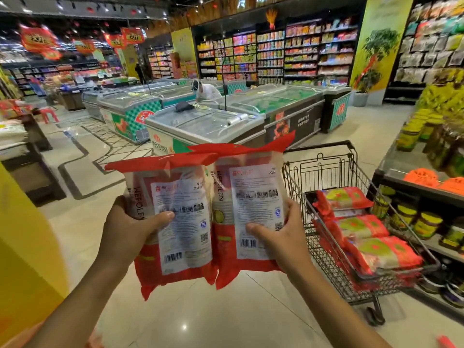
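left hand grips left pack | right hand grips right pack | risk: slick film may slip mid-swing toward cart

The left packet is hiding most fingers of the left hand; the right packet is hiding most fingers of the right hand. Label print is blurring beyond reading. The bottom edge is cutting off both forearms.

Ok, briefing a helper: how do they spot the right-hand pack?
Find the cart. Left of it, hands hold up two red packs. Yours is the right pack, nearer the cart, gripped by the right hand, not the left pack.
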Action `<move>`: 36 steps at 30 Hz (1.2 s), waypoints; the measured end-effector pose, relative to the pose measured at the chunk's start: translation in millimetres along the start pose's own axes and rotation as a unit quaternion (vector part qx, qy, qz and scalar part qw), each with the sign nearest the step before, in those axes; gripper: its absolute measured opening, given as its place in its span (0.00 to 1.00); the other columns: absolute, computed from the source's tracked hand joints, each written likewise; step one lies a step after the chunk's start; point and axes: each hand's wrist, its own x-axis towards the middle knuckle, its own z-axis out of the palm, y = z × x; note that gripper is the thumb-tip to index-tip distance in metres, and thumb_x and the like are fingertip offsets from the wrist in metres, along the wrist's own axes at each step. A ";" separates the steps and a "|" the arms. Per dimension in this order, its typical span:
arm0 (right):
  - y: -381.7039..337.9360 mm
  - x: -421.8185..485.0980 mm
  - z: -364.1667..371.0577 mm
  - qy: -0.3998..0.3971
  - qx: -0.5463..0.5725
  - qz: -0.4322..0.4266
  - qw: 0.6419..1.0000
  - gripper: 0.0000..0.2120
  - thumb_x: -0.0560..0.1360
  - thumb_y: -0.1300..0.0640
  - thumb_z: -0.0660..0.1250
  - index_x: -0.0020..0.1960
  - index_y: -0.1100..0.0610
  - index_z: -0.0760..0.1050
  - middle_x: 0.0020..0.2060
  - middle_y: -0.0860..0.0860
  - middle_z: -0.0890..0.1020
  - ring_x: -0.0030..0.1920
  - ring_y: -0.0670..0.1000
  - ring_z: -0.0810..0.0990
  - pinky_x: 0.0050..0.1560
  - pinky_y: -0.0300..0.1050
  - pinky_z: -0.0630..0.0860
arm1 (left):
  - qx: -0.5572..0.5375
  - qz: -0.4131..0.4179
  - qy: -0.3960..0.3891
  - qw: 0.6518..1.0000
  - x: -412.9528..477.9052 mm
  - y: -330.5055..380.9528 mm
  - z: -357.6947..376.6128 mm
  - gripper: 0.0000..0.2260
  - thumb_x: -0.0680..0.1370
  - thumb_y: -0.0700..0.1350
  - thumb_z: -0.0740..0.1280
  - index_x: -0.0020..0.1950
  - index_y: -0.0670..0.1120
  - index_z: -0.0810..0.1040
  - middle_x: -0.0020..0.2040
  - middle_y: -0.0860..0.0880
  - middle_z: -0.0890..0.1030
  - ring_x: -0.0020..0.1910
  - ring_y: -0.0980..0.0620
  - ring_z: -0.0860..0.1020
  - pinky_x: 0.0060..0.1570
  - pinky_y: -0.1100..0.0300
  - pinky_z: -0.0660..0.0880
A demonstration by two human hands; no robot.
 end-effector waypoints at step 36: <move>176.6 342.6 -230.9 0.484 -0.023 0.145 0.863 0.35 0.67 0.62 0.81 0.65 0.48 0.65 0.55 0.44 0.81 0.51 0.42 0.83 0.48 0.42 0.81 | -0.026 0.079 -0.485 0.871 338.8 35.0 644.3 0.41 0.56 0.54 0.85 0.63 0.51 0.68 0.54 0.51 0.81 0.49 0.49 0.83 0.49 0.44 0.82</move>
